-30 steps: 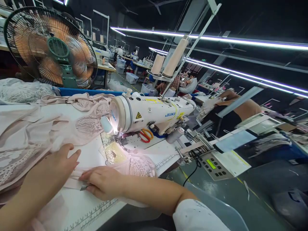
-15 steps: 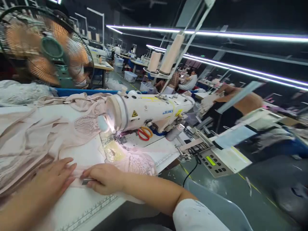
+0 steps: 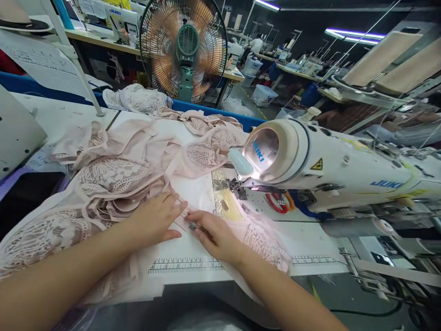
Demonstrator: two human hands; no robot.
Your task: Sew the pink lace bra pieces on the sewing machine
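Observation:
Pale pink lace bras (image 3: pixel 112 177) lie in a heap on the white sewing table, to the left of the sewing machine (image 3: pixel 351 161). My left hand (image 3: pixel 156 219) rests on the pink fabric with fingers stretched out and thumb apart. Close beside it, my right hand (image 3: pixel 217 236) is closed on a small metal tool (image 3: pixel 195 226), mostly hidden by the fingers, whose kind I cannot make out. Its fingertips also touch a pink fabric edge (image 3: pixel 181 220). Another lace cup (image 3: pixel 267 241) lies by my right forearm, below the yellowish plate (image 3: pixel 227 207) near the needle.
Red-and-orange-handled scissors (image 3: pixel 277 203) lie behind the machine head. A ruler strip (image 3: pixel 186 265) runs along the table's front edge. At left is a dark phone (image 3: pixel 29 200); a large fan (image 3: pixel 188 43) stands beyond the blue edge (image 3: pixel 213 116). Thread cones (image 3: pixel 382 57) stand at right.
The view has swung left, so the fan and machine appear further right and more of the bra heap shows. Both hands stay close together on the fabric; the right keeps the metal tool.

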